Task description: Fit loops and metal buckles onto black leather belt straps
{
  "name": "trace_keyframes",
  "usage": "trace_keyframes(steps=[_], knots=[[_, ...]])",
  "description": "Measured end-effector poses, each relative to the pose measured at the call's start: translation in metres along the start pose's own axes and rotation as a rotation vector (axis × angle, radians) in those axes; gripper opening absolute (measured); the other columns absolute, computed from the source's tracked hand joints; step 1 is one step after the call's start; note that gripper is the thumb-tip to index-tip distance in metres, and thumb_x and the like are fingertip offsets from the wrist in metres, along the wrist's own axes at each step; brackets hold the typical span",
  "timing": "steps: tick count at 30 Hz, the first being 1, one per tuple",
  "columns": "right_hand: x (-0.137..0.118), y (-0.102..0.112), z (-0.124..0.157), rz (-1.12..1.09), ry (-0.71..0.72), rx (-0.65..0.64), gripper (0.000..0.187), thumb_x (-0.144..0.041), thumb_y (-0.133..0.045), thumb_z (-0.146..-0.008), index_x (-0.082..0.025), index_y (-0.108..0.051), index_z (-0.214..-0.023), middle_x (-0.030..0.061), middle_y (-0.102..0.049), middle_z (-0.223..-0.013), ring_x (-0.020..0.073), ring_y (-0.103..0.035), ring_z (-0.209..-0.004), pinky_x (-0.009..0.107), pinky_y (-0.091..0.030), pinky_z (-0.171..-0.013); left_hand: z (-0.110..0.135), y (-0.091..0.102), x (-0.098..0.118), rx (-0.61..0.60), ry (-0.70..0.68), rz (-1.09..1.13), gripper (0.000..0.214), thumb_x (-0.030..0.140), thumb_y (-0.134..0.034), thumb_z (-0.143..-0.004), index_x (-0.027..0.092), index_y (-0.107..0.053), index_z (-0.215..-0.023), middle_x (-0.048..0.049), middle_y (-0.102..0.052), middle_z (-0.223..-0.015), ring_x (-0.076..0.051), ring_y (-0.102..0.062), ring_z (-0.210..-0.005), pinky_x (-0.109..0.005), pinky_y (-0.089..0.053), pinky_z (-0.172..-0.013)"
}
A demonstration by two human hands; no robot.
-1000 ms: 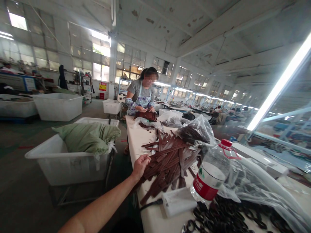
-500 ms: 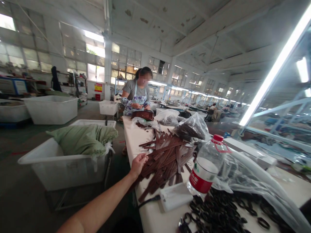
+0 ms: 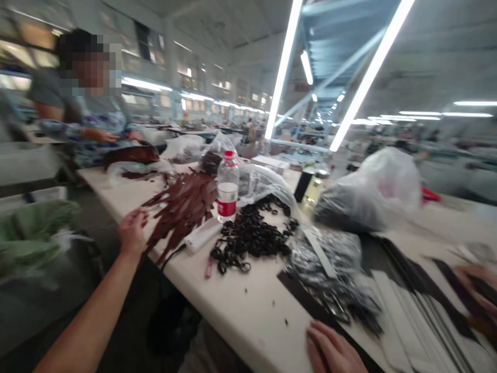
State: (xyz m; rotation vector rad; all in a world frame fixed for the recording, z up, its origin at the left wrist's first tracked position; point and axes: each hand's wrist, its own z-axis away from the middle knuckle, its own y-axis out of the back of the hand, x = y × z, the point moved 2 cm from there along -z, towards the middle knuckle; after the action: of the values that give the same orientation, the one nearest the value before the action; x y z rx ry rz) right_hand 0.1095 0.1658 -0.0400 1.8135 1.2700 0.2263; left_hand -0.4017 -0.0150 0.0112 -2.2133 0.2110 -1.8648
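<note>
My left hand (image 3: 132,231) is at the left end of a heap of dark brown strips (image 3: 186,202), its fingers curled together. Motion blur hides what is in them, if anything. Low in the view, my right hand (image 3: 334,349) lies on the pale table (image 3: 248,321) with fingers stretched out, beside a dark flat strip. Between the hands is a pile of small black rings (image 3: 256,228). A plastic bottle (image 3: 227,191) with a red cap and label stands behind a white box-like device (image 3: 202,234) with a black cable.
A co-worker (image 3: 93,114) stands at the far left with a brown piece. Another person's hand (image 3: 479,285) shows at the right edge. Clear bags of metal parts (image 3: 330,259), a large plastic bag (image 3: 373,191) and long strips (image 3: 419,305) cover the right side. A green sack (image 3: 34,228) sits left.
The view has swung right, bringing my right hand and the right of the table into sight. My left hand has come slightly away from the brown strips, fingers still curled.
</note>
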Motion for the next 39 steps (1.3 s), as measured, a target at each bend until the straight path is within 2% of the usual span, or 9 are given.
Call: trace_keyframes(steps=[3, 8, 12, 15, 20, 29, 32, 35, 39], knots=[[-0.015, 0.011, 0.018, 0.038, -0.085, -0.084, 0.024, -0.026, -0.047, -0.096, -0.025, -0.070, -0.102, 0.0093, -0.069, -0.107, 0.0280, -0.065, -0.100, 0.047, -0.055, -0.088, 0.046, -0.021, 0.015, -0.086, -0.101, 0.044, 0.018, 0.025, -0.060, -0.079, 0.025, -0.066, -0.096, 0.0095, -0.072, -0.085, -0.009, -0.063, -0.079, -0.027, -0.052, -0.080], [-0.030, 0.016, 0.010, 0.085, -0.103, -0.074, 0.016, -0.016, -0.054, -0.093, -0.019, -0.069, -0.099, 0.0079, -0.069, -0.104, 0.0240, -0.062, -0.095, 0.038, -0.049, -0.090, 0.187, -0.051, 0.013, -0.614, -0.003, 0.109, 0.032, 0.039, -0.073, -0.071, 0.020, -0.070, -0.096, -0.0004, -0.074, -0.090, -0.016, -0.068, -0.077, -0.035, -0.056, -0.083], [-0.027, 0.022, 0.013, 0.126, -0.184, 0.004, 0.015, -0.018, -0.059, -0.094, -0.021, -0.068, -0.106, 0.0063, -0.068, -0.114, 0.0223, -0.059, -0.107, 0.036, -0.039, -0.102, 0.295, -0.046, 0.003, -1.064, 0.108, -0.008, 0.034, 0.044, -0.074, -0.073, 0.016, -0.072, -0.093, -0.0074, -0.075, -0.088, -0.022, -0.071, -0.084, -0.038, -0.057, -0.085], [-0.018, 0.024, 0.015, 0.202, -0.323, 0.089, 0.020, -0.021, -0.060, -0.094, -0.014, -0.065, -0.112, 0.0127, -0.064, -0.118, 0.0277, -0.056, -0.112, 0.043, -0.036, -0.103, 0.336, -0.038, 0.001, -1.297, 0.215, -0.069, 0.031, 0.043, -0.072, -0.076, 0.016, -0.074, -0.092, -0.0088, -0.076, -0.088, -0.023, -0.071, -0.085, -0.035, -0.056, -0.084], [-0.008, 0.018, 0.014, 0.301, -0.492, 0.120, 0.030, -0.024, -0.069, -0.088, -0.010, -0.063, -0.113, 0.0190, -0.061, -0.120, 0.0352, -0.053, -0.110, 0.048, -0.036, -0.096, 0.344, -0.034, -0.001, -1.408, 0.317, -0.124, 0.032, 0.043, -0.074, -0.076, 0.016, -0.074, -0.093, -0.0093, -0.076, -0.090, -0.022, -0.071, -0.088, -0.031, -0.054, -0.084], [-0.008, 0.026, 0.007, 0.272, -0.540, 0.026, 0.014, -0.022, -0.072, -0.086, -0.017, -0.064, -0.097, 0.0101, -0.065, -0.102, 0.0288, -0.057, -0.100, 0.038, -0.038, -0.088, 0.334, -0.036, -0.011, -1.301, 0.443, -0.032, 0.041, 0.041, -0.075, -0.077, 0.015, -0.069, -0.109, -0.0094, -0.073, -0.100, -0.017, -0.068, -0.086, -0.027, -0.053, -0.081], [-0.012, 0.040, 0.012, 0.196, -0.530, -0.034, 0.003, -0.022, -0.066, -0.089, -0.020, -0.065, -0.089, 0.0048, -0.068, -0.086, 0.0240, -0.063, -0.081, 0.032, -0.040, -0.072, 0.330, -0.040, -0.011, -1.196, 0.511, 0.051, 0.062, 0.037, -0.078, -0.075, 0.021, -0.055, -0.131, -0.0105, -0.065, -0.119, -0.017, -0.068, -0.092, -0.026, -0.054, -0.077], [-0.022, 0.064, 0.024, 0.082, -0.509, -0.086, 0.008, -0.027, -0.062, -0.092, -0.023, -0.065, -0.086, 0.0000, -0.069, -0.078, 0.0206, -0.063, -0.072, 0.030, -0.039, -0.064, 0.327, -0.043, -0.010, -1.111, 0.579, 0.058, 0.077, 0.034, -0.079, -0.074, 0.026, -0.043, -0.142, -0.0134, -0.054, -0.135, -0.020, -0.067, -0.099, -0.027, -0.056, -0.076], [-0.041, 0.101, 0.045, -0.228, -0.520, -0.110, 0.019, -0.038, -0.056, -0.093, -0.024, -0.066, -0.085, -0.0014, -0.067, -0.077, 0.0193, -0.062, -0.072, 0.029, -0.042, -0.067, 0.327, -0.044, -0.001, -1.168, 0.587, -0.017, 0.078, 0.039, -0.080, -0.073, 0.023, -0.046, -0.141, -0.0117, -0.059, -0.123, -0.018, -0.068, -0.092, -0.025, -0.056, -0.071]])
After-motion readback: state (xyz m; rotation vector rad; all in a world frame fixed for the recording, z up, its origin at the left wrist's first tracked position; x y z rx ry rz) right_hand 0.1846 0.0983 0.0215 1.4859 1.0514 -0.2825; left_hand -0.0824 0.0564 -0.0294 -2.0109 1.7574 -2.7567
